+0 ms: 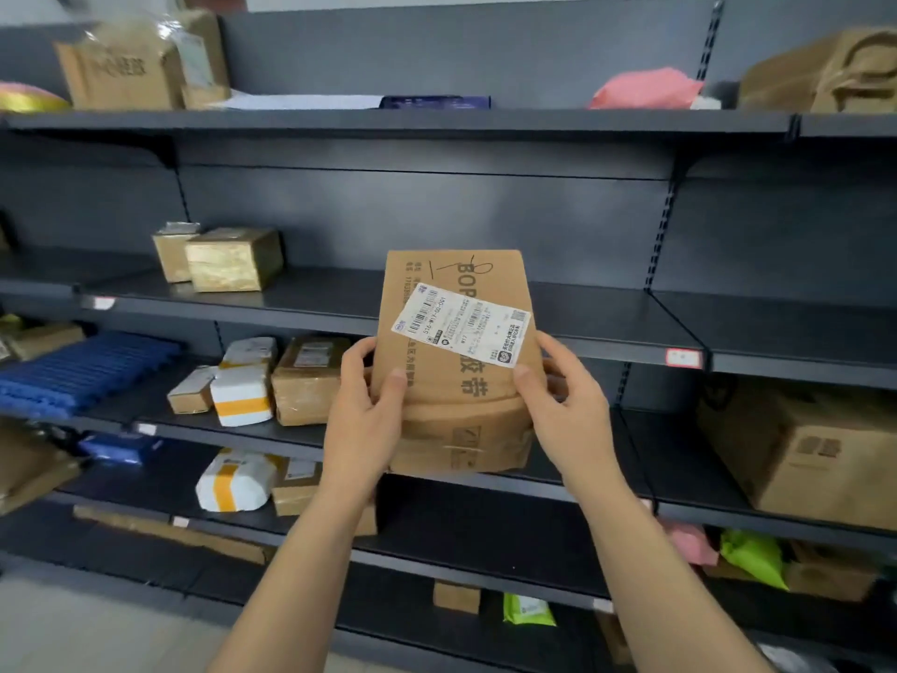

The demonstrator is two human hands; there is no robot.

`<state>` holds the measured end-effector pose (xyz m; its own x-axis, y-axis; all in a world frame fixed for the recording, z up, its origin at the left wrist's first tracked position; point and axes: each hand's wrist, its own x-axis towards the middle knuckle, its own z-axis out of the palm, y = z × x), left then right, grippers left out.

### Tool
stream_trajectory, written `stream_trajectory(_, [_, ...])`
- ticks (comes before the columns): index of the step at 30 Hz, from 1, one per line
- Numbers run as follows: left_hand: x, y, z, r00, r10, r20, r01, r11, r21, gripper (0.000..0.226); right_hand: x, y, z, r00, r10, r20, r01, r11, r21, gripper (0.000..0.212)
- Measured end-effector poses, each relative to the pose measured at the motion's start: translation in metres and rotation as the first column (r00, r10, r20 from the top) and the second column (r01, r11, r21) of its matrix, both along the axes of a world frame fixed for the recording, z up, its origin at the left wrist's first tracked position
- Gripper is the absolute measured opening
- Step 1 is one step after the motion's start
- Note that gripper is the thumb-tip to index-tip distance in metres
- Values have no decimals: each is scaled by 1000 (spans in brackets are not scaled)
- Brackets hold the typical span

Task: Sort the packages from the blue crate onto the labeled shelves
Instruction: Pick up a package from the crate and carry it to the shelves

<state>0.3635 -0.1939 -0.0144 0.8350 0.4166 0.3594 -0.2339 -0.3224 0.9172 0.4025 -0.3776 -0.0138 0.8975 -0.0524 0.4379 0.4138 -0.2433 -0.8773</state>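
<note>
I hold a brown cardboard package (437,386) upright in front of the dark grey shelves (485,308). A white shipping label (461,325) with barcodes is stuck slanted across its front. My left hand (366,410) grips its lower left edge, thumb on the front. My right hand (565,405) grips the lower right edge the same way. The package's bottom part is creased and bulges outward. The blue crate is not in view.
Two tan boxes (221,257) sit on the middle shelf at left. Below them lie white parcels with orange tape (240,395), a taped brown box (303,381) and a blue ribbed mat (82,371). A large carton (805,449) stands at right. Shelf tags (683,358) mark the shelf edges.
</note>
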Motion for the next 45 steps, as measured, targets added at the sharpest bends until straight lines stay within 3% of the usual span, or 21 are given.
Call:
stream_trajectory(6, [49,62,27,994,105,-17,-104,994,43,53,73,62,24,977,214,-4,-214,976,-47,52])
stream_trajectory(9, [73,93,40,994,106,-31,-104,993,49,63,107,90,34,950,312,6,-310,945,-106,71])
stream_trajectory(14, [108,146,51,997,23,-73,-8,980,197,111,150,132,46,917,397,24,-381,894,-233,84])
stream_trajectory(17, [132,181,57,993,12,-120,24,955,297,128,175,160,55,922,384,45,-357,889,-287,92])
stream_trajectory(22, [178,239,69,986,39,-160,23,928,371,107,223,220,62,934,354,44,-329,902,-279,91])
stream_trajectory(30, [261,334,80,986,-5,-166,77,899,431,108,298,312,64,962,275,-3,-267,934,-237,93])
stream_trajectory(36, [312,366,76,982,10,-186,84,867,492,88,345,343,54,975,206,-79,-220,933,-285,95])
stream_trajectory(42, [346,381,67,972,137,-193,31,733,679,96,376,357,55,986,164,-12,-147,843,-518,99])
stream_trajectory(45, [356,381,71,959,241,-151,-7,551,835,94,380,362,61,980,165,107,-46,721,-691,99])
